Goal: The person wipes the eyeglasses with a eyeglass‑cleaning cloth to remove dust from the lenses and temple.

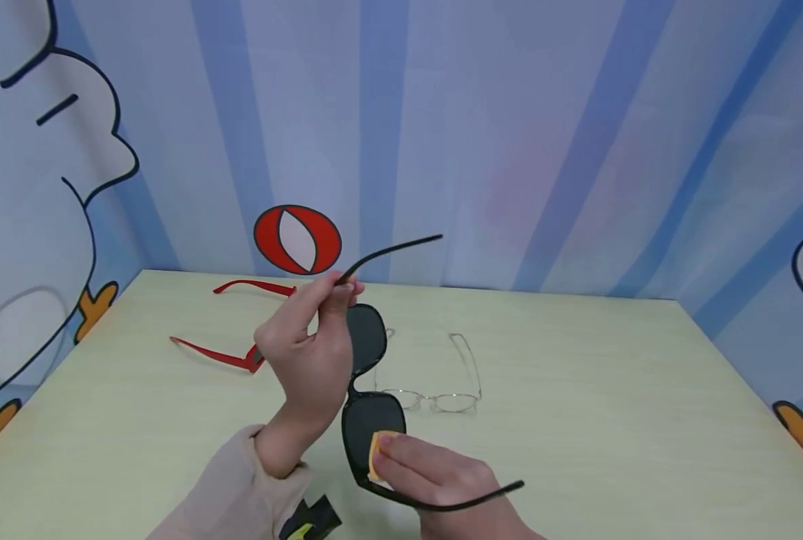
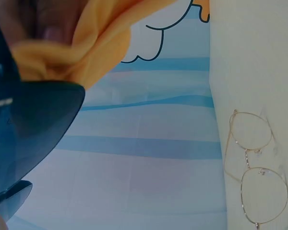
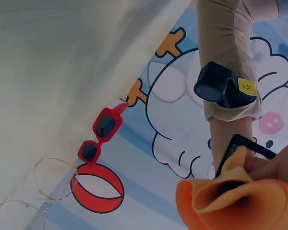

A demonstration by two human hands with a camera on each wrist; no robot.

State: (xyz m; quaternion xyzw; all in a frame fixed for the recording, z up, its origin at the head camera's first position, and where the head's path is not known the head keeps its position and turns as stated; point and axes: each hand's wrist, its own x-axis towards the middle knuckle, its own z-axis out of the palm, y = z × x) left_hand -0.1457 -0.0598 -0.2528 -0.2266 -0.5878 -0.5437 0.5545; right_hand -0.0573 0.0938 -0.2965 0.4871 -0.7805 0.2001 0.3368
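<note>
1. We have black sunglasses [image 1: 367, 341] mid-frame, left hand [image 1: 310, 356] pinching the upper temple [image 1: 391, 250]; hard rubbing could strain its hinge.
2. Right hand [image 1: 448, 484] pinches orange cloth [image 1: 374, 459] at the lower lens [image 1: 363, 424]; a fingertip slip could smudge it.

Left hand [image 1: 310, 352] pinches black sunglasses [image 1: 369, 341]; right hand [image 1: 448, 476] holds orange cloth [image 1: 375, 457] against lens [image 1: 367, 418]. Red sunglasses [image 1: 251, 361], wire-rimmed glasses [image 1: 455, 403] on surface [image 1: 597, 420].

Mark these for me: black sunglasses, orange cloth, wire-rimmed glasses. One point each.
Black sunglasses [image 1: 372, 415]: head view, on the lens nearer the right hand [image 1: 444, 476].
Orange cloth [image 3: 237, 211]: right wrist view, on its front fold.
Wire-rimmed glasses [image 2: 247, 158]: left wrist view, on the bridge.
</note>
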